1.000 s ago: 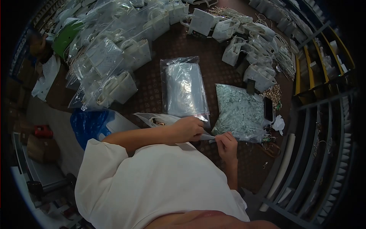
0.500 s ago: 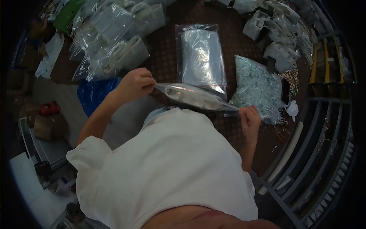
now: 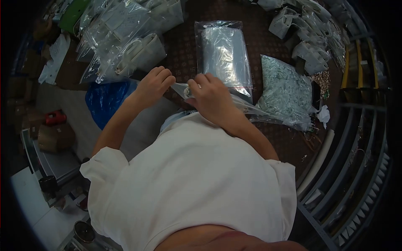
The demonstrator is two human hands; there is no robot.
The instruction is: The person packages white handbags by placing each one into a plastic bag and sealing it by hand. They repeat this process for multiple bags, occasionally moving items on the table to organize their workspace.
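My left hand (image 3: pixel 154 84) pinches the left end of a clear plastic bag (image 3: pixel 251 109) that I hold in front of my chest. My right hand (image 3: pixel 211 98) grips the same bag close beside the left hand, near its top edge. A small pale item shows inside the bag between the two hands. The rest of the bag trails off to the right, over the patterned floor.
A stack of clear empty bags (image 3: pixel 224 52) lies just beyond my hands. A sack of pale green shreds (image 3: pixel 284 90) sits to its right. Bagged white handbags (image 3: pixel 134 50) pile up at the left, loose white handbags (image 3: pixel 305 37) at the upper right. Blue plastic (image 3: pixel 104 100) lies at the left; metal shelving (image 3: pixel 360 138) at the right.
My right hand has slid left along the bag, from its far right end to right next to my left hand. The left hand has stayed in place, holding the bag.
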